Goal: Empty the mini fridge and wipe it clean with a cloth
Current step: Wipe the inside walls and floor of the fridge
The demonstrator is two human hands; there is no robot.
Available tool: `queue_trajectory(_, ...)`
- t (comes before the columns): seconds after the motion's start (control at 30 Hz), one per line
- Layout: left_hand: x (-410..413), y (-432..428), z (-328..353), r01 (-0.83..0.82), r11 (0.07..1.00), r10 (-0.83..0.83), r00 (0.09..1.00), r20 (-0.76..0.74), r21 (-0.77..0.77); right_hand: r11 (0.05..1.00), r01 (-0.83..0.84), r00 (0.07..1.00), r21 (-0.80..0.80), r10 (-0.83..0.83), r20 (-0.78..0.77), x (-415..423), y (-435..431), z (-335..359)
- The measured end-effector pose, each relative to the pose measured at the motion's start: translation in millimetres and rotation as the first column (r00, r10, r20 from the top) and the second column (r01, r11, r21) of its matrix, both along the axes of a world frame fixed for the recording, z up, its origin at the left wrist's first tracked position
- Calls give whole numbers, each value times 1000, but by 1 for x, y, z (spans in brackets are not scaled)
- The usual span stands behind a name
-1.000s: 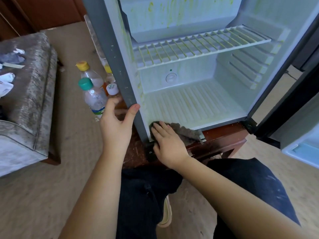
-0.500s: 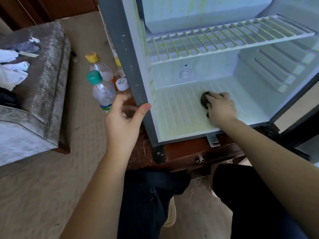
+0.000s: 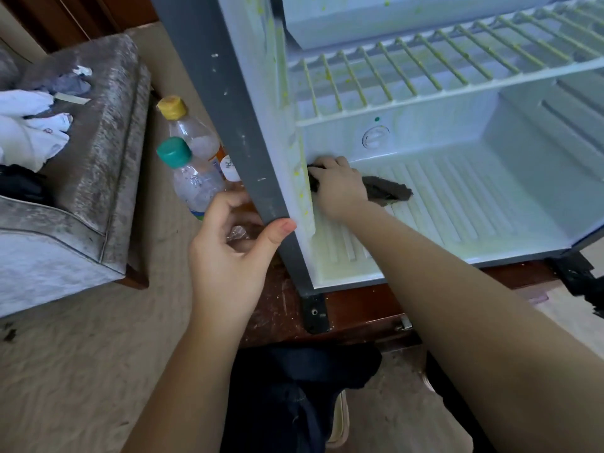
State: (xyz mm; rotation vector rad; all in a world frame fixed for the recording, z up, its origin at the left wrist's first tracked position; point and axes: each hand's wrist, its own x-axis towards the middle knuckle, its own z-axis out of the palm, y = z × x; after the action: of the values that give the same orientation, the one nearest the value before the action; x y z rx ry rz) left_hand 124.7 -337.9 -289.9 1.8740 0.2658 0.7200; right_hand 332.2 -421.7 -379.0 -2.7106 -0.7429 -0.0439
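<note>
Grey cloth [image 3: 389, 191] under right fingers [image 3: 330, 165], fridge floor [image 3: 474, 197]

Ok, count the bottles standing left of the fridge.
3. The yellow-capped bottle stands farthest back, the teal-capped bottle in front of it, the white-capped bottle partly behind the fridge frame. Others may be hidden behind it.

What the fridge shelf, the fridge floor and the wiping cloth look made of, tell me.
Fridge shelf: likely coated metal wire, made of thin parallel white rods, stained yellow-green.
Fridge floor: moulded plastic, it seems, white and smooth, with ribs pressed in.
Wiping cloth: soft dark grey fabric, matte and crumpled, under the right hand.
</note>
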Motion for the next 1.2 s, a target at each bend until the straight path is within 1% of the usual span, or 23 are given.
queue_trajectory(0.07,0,-1,0,1,1000,-1,1000,8,-7,999,14,999,39,-12,-41,1,7,2)
queue_trajectory(0.17,-1,-4,2,7,1000,-7,1000,10,2,999,-45,995,25,47,-89,-3,-5,7)
queue_trajectory(0.23,-1,-5,4,1,1000,-1,1000,6,17,996,-88,993,32,90,-74,-19,-18,9)
queue_trajectory(0.33,-2,-7,4,-41,999,41,999,-2,31,983,-170,985,69,172,-25,-66,-42,3)
queue_trajectory(0.43,-4,-13,5,-65,997,65,998,-7,38,951,-252,967,178,252,22,-113,-71,-4)
queue_trajectory(0.5,-7,-20,6,-93,994,94,995,-18,53,935,-282,959,213,284,24,-132,-84,-5)
queue_trajectory(0.6,-14,-31,5,-136,989,137,991,-15,61,939,-277,959,202,284,-8,-148,-95,1)
queue_trajectory(0.7,-20,-36,3,-157,985,159,987,-29,69,964,-200,975,176,213,-59,-147,-117,7)
queue_trajectory(0.77,-20,-36,2,-155,986,158,986,-45,62,983,-109,987,146,124,-98,-135,-135,10)
queue_trajectory(0.83,-19,-36,2,-152,987,155,987,-49,54,992,10,995,126,3,-96,-117,-153,13)
queue_trajectory(0.87,-18,-36,2,-152,987,154,987,-47,45,985,90,994,150,-79,-76,-107,-161,15)
queue_trajectory(0.93,-16,-36,1,-149,989,149,988,-35,15,941,243,970,237,-241,-35,-91,-173,18)
queue_trajectory(0.97,-15,-37,1,-144,990,144,989,-32,-1,915,303,952,265,-303,-42,-88,-175,18)
queue_trajectory(1.0,-15,-37,1,-138,990,137,990,-32,-11,906,343,939,249,-337,-67,-88,-173,18)
queue_trajectory(1.03,-15,-37,1,-134,991,134,990,-37,-12,922,343,939,178,-334,-82,-90,-169,13)
queue_trajectory(1.1,-14,-36,2,-128,992,128,991,-37,-12,973,233,971,6,-232,-49,-96,-160,-1)
queue_trajectory(1.13,-14,-35,3,-122,992,121,992,-31,-21,983,173,984,-59,-175,-28,-92,-157,-4)
queue_trajectory(1.2,-13,-32,4,-101,994,100,995,-23,-43,984,140,989,-107,-145,-38,-67,-158,0)
